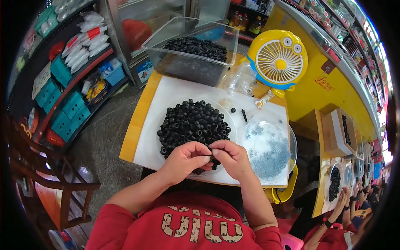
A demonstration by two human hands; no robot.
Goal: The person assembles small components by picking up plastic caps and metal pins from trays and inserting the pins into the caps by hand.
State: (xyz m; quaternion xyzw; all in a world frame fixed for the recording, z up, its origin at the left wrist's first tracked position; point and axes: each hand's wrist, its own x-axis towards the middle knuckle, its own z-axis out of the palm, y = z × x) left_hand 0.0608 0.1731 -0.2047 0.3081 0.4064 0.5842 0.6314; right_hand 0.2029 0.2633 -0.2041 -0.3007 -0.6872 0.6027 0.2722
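1. On the white-covered surface [166, 137] with its yellow edge lie two shallow clear plastic dishes: the left dish [231, 125] is heaped with small black ring-shaped parts [192, 121], far too many to count, and the right dish [291, 143] carries a thin scatter of tiny bluish-grey pieces [270, 154].
2. Behind them stand one clear rectangular plastic tub [189, 62], holding more of the black parts, one crumpled clear plastic bag [241, 79] and one yellow round tabletop fan [278, 58] with a white grille.
3. Two loose black bits lie on the white cover between the dishes: a round one [233, 110] and a slim pin-like one [244, 115].
4. The left hand [183, 160] is curled nearly closed, thumb and fingertips pinched together at the near rim of the heaped dish.
5. The right hand [230, 157] is curled the same way, its fingertips meeting those of the left.
6. One small black part [211, 156] sits pinched where the two hands meet; the fingers hide most of it, so its shape and which hand bears it cannot be told.
7. At the lower right, other people's hands [339, 204] work at a second surface, cut off by the dark rim of the view.
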